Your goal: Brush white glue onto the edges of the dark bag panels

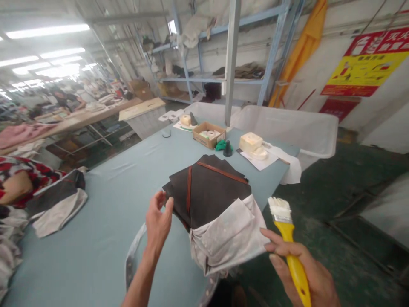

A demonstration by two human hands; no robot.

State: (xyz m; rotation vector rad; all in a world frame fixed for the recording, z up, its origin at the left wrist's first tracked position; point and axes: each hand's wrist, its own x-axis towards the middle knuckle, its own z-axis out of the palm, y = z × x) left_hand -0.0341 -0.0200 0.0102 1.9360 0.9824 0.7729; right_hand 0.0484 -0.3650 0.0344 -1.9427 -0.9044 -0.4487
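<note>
A stack of dark fabric panels (211, 187) with brown strips across it lies near the table's edge. Light grey-beige cloth (228, 238) is folded at its near side and hangs toward me. My left hand (159, 221) is at the stack's left corner, its thumb and curled fingers apart; the fingertips seem to touch the edge. Over the table's right side, my right hand (300, 264) grips a flat paintbrush (292, 243) with a yellow handle, bristles up and coated white. Its fingertips also meet the right edge of the light cloth.
On the blue-green table (115, 204) stand a cardboard box (207, 134), a dark cone (228, 149) beside green cloth, and a cream block (251, 141). White plastic bins (287, 130) stand behind. At left, another person's arm (15, 187) is near a dark-and-light garment (60, 204).
</note>
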